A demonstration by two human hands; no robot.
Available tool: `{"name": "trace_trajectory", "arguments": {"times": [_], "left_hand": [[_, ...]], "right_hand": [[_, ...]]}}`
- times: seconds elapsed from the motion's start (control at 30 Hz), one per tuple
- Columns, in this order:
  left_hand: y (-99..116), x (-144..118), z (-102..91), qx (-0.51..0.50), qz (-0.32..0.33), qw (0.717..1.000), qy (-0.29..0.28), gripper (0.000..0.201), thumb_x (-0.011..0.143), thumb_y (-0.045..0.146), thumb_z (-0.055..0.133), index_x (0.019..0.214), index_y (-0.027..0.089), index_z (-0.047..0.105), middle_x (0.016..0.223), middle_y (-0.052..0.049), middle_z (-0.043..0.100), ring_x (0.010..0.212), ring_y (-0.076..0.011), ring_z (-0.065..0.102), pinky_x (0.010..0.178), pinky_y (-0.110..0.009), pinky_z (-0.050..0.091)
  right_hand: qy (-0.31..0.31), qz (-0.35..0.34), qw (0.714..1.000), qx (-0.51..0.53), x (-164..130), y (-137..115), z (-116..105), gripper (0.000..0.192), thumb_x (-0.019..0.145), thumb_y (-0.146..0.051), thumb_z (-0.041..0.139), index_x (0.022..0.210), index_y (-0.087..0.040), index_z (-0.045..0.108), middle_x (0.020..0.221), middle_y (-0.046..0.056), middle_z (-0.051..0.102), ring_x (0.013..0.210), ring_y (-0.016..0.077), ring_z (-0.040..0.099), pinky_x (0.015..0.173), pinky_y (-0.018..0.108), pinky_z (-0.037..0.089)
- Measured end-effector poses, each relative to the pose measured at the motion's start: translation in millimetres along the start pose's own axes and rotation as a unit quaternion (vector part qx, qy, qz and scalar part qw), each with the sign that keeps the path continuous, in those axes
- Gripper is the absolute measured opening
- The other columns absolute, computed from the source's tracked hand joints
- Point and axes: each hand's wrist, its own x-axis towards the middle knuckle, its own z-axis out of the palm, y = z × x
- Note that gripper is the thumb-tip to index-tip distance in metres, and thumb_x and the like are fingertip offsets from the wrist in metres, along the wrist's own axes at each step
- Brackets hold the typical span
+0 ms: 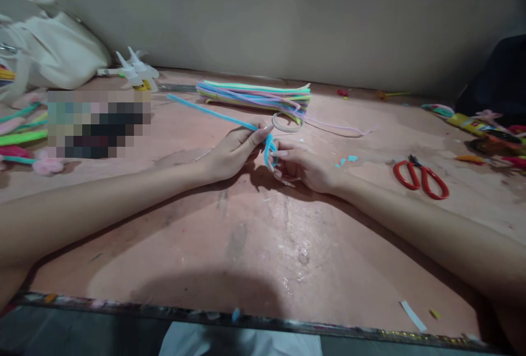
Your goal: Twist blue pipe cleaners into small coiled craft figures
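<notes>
Here, going from the left, I see my left hand (234,150) pinching a blue pipe cleaner (217,113) between thumb and finger. Its long end sticks out up and to the left, over the pink table (263,235). In the middle it curls into a small loop, just between both hands. My right hand (306,167) is closed on that loop. I think I am bending a shape, and the next twist needs a tight, steady pinch. Red scissors (421,178) lie well apart on the right.
</notes>
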Motion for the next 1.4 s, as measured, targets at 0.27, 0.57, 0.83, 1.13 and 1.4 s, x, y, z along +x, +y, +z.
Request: {"name": "trace_trajectory", "arguments": {"times": [0.27,0.57,0.83,1.13,1.4], "left_hand": [[-3,0,-1.9,0.009,0.003,1.000,0.000,0.062,0.101,0.078,0.058,0.078,0.021,0.051,0.059,0.008,0.040,0.048,-0.0079,0.034,0.044,-0.022,0.029],[2,2,-0.5,0.024,0.031,0.999,0.019,0.064,0.100,0.078,0.061,0.075,0.020,0.054,0.062,0.004,0.050,0.053,-0.0092,0.043,0.050,-0.024,0.037],[4,-2,-2.5,0.093,0.055,0.994,-0.015,0.064,0.107,0.073,0.051,0.075,0.019,0.058,0.068,0.002,0.050,0.061,-0.0113,0.047,0.061,-0.026,0.043],[3,0,-3.1,0.154,0.081,0.985,-0.013,0.068,0.104,0.082,0.045,0.079,0.020,0.058,0.076,-0.001,0.056,0.070,-0.0152,0.054,0.075,-0.029,0.053],[1,2,-1.1,0.080,0.031,0.995,-0.046,0.068,0.098,0.083,0.057,0.074,0.019,0.058,0.069,0.001,0.049,0.066,-0.0136,0.050,0.059,-0.024,0.045]], "right_hand": [[-0.008,-0.035,0.998,-0.042,-2,-2,4,0.014,0.093,-0.031,0.066,0.089,-0.019,0.061,0.067,-0.004,0.054,0.051,0.0088,0.042,0.043,0.021,0.025],[-0.006,-0.081,0.987,-0.138,-3,-2,6,0.041,0.103,-0.061,0.068,0.096,-0.021,0.062,0.064,-0.008,0.051,0.048,0.0070,0.040,0.041,0.020,0.028],[0.019,-0.083,0.980,-0.181,-4,-5,6,0.055,0.103,-0.071,0.062,0.080,-0.020,0.061,0.059,-0.006,0.048,0.046,0.0071,0.039,0.042,0.023,0.029],[0.039,-0.062,0.986,-0.148,1,-3,10,0.063,0.098,-0.078,0.063,0.075,-0.020,0.061,0.056,-0.005,0.048,0.049,0.0080,0.038,0.043,0.025,0.024],[0.019,-0.061,0.991,-0.120,6,-4,6,0.061,0.089,-0.074,0.077,0.072,-0.020,0.054,0.061,-0.007,0.045,0.050,0.0061,0.027,0.046,0.026,0.017]]}}
